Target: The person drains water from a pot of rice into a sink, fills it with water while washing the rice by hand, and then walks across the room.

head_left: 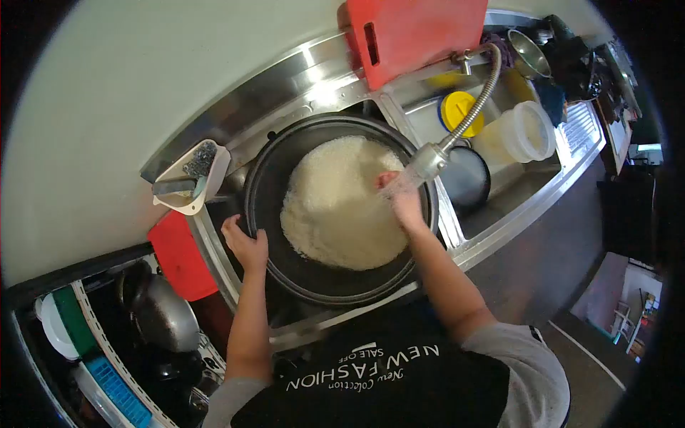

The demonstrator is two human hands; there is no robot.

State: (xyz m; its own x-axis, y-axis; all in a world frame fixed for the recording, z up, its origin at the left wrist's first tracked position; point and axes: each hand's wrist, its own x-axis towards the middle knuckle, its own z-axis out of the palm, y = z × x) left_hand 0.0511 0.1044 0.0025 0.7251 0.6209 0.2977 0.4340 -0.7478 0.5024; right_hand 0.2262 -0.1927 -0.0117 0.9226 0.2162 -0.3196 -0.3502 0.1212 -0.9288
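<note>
A wide black pot (342, 285) stands in the left sink basin, holding what looks like white rice (335, 200) in cloudy water. At the pot's left rim is my left hand (247, 246), its thumb on the rim side and its fingers around the outside. My right hand (403, 203) is over the right part of the pot with its fingers curled in. Water sprays from the faucet head (428, 162) onto it and blurs the fingers, so I cannot make out anything inside them. A flexible metal hose (489, 85) carries the faucet head.
In the right basin are a yellow lid (462, 114), a translucent plastic container (528, 133) and a dark round pan (465, 178). Behind leans a red cutting board (421, 36). A white caddy (187, 167) with a scouring pad is left; a wok (168, 314) sits below it.
</note>
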